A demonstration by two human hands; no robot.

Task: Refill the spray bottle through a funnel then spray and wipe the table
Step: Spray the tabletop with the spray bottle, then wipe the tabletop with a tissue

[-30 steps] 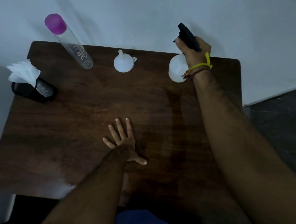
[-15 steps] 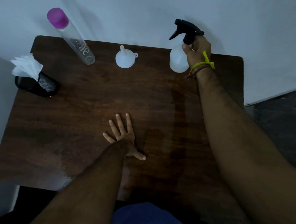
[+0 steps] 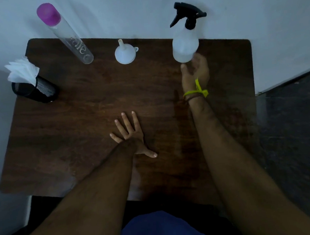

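The white spray bottle [image 3: 185,44] with a black trigger head stands upright at the back right of the dark wooden table [image 3: 95,106]. My right hand [image 3: 194,69] hovers just in front of its base, fingers loose and blurred, holding nothing. A white funnel [image 3: 125,53] rests upside down, spout up, at the back middle. A tall clear bottle [image 3: 67,34] with a purple cap stands at the back left. My left hand [image 3: 131,135] lies flat on the table's middle, fingers spread.
A black mesh holder [image 3: 34,90] with white tissues [image 3: 21,72] sits at the table's left edge. A white wall runs directly behind the table. Dark floor lies to the right. A faint wet-looking streak [image 3: 177,116] darkens the wood near my right forearm.
My right hand set the spray bottle upright, let go of it, and drew back toward me. The left hand stayed flat on the table.
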